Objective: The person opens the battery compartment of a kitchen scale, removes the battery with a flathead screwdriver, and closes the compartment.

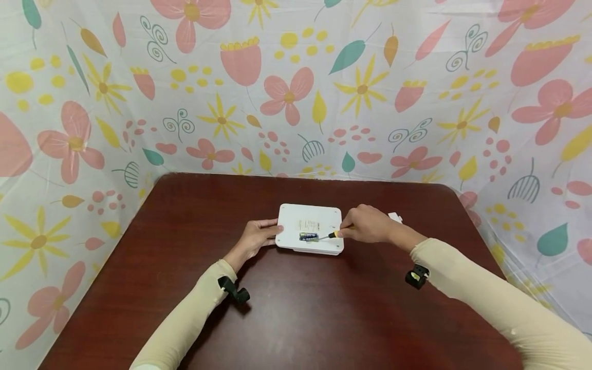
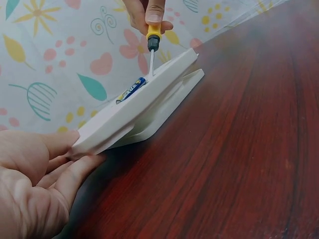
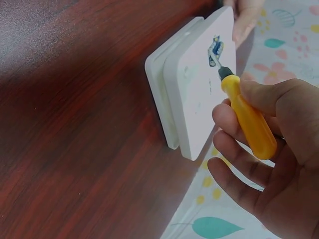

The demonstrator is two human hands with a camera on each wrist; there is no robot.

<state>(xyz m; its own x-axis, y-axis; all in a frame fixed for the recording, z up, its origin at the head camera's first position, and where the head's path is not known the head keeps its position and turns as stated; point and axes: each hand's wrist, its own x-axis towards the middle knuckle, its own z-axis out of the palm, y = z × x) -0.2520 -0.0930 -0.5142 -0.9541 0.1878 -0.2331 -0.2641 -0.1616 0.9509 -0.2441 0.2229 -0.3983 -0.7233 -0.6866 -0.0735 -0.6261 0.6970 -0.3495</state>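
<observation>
A flat white device (image 1: 307, 213) with rounded corners lies on the table, a printed label and an uncovered battery slot on its upper face. Blue batteries (image 1: 308, 236) sit in that slot; one battery (image 2: 132, 89) rises above the surface in the left wrist view. My left hand (image 1: 256, 237) grips the device's left edge, thumb above and fingers below. Between thumb and fingers my right hand (image 1: 367, 224) holds a screwdriver with a yellow handle (image 3: 251, 122) and a black collar. The metal shaft (image 2: 152, 62) reaches down to the batteries; its exact tip contact is hard to make out.
A small white piece (image 1: 395, 217) lies on the dark red-brown table (image 1: 277, 308), just beyond my right wrist. Floral cloth (image 1: 296, 103) hangs behind the table and along both sides. Black straps with wrist cameras sit on both sleeves.
</observation>
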